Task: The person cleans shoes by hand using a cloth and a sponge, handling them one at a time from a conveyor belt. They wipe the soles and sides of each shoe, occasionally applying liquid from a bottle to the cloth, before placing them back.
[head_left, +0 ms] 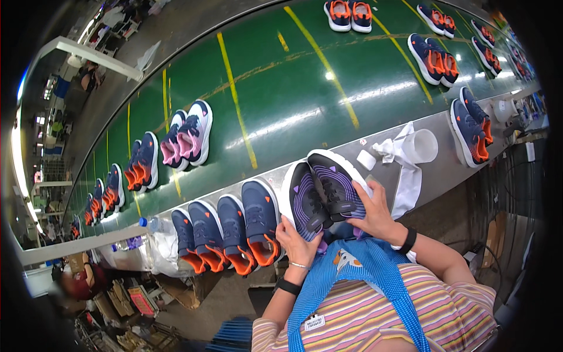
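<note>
Between my hands is a pair of black sneakers with purple lines and white soles, held side by side over the metal ledge, toes pointing away from me. My left hand [298, 242] is closed round the heel side of the left black sneaker [303, 196]. The right black sneaker [335, 186] has my right hand [375, 210] wrapped along its outer side. Just left of them, several navy sneakers [258, 211] with orange linings stand in a row on the ledge. To the right lie a roll of white material [422, 145] and a small white block [366, 159].
A green conveyor belt [281, 82] with yellow lines runs beyond the metal ledge [346, 146]. On it stand pink-and-navy sneakers [189, 136] and several navy-orange pairs. Another navy pair [471, 129] rests on the ledge at right. Bottles and plastic bags [161, 243] lie at left.
</note>
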The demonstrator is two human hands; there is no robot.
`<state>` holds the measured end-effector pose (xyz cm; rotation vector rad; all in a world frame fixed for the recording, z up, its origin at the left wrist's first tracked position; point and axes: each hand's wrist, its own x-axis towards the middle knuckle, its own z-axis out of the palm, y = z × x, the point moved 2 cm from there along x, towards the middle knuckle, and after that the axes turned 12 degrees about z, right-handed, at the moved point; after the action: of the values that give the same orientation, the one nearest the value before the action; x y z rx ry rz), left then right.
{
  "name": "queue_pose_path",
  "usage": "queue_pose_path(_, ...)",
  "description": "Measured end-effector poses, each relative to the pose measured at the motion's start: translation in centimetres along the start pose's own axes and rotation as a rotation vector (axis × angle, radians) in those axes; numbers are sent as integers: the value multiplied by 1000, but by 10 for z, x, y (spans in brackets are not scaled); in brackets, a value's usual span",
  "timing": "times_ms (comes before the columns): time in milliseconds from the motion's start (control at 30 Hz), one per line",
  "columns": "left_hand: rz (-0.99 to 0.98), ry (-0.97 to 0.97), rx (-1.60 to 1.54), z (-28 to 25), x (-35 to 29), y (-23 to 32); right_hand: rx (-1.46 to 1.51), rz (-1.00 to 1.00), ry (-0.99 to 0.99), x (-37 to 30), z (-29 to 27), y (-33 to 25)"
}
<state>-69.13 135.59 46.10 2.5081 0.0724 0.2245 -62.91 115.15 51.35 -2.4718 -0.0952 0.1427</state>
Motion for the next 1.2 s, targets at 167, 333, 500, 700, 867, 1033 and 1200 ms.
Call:
queue_pose_path(167,7,-67,-232,-13,1,-27,374,110,-118,26,6,41)
queue_pose_path(333,-37,-89,-353,-6,8,-39,710,290,-635,58,9,64)
queue_pose_path(500,-179,-400,-630,-5,26,-47,623,284,-771,60,8,58)
queue_pose_path(700,-322,-346,-989,21,14,-71,731,308,-769,60,11,61)
queue_pose_path(867,-412,-374,-976,30,21,-85,900,389,-722,65,13,68)
queue_pose_path(1033,-694,-153,-1265,-1,52,-45,1054,542,-622,74,-6,45)
queue_pose_path(1200,-746,-93,-1281,-26,79,-25,1230,528,-474,85,-5,32)
